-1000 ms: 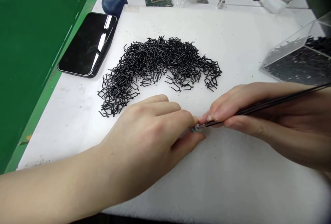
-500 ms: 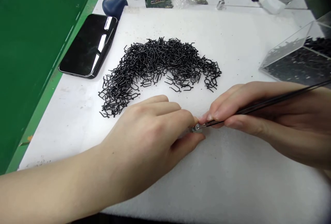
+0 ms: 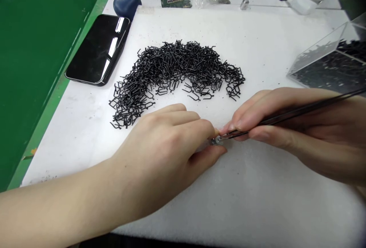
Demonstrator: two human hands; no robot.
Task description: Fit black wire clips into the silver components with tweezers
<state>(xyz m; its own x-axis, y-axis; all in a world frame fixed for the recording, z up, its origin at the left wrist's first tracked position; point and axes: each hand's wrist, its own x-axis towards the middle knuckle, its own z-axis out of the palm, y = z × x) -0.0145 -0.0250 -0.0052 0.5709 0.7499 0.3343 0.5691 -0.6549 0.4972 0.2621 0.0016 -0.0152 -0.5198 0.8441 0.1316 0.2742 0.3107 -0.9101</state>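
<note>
Left fingertips (image 3: 212, 132) pinched almost shut on a small metal part (image 3: 217, 140), thumb under it, grip partly hidden. Part too small to identify. It sits just above the white foam pad (image 3: 257, 202), between both hands. Right fingers (image 3: 243, 121) closed on black tweezers (image 3: 286, 116), tips touching the part; can't tell if the tips are gripping it. Left hand (image 3: 160, 152) and right hand (image 3: 288, 126) nearly touch at the fingertips.

Pile of black wire clips (image 3: 177, 72) lies in an arc on the pad, just past the left hand. Phone (image 3: 98, 49) face up at the pad's far left edge. Clear plastic box (image 3: 323, 65) of black clips at far right. Green panel (image 3: 42, 68) along the left side.
</note>
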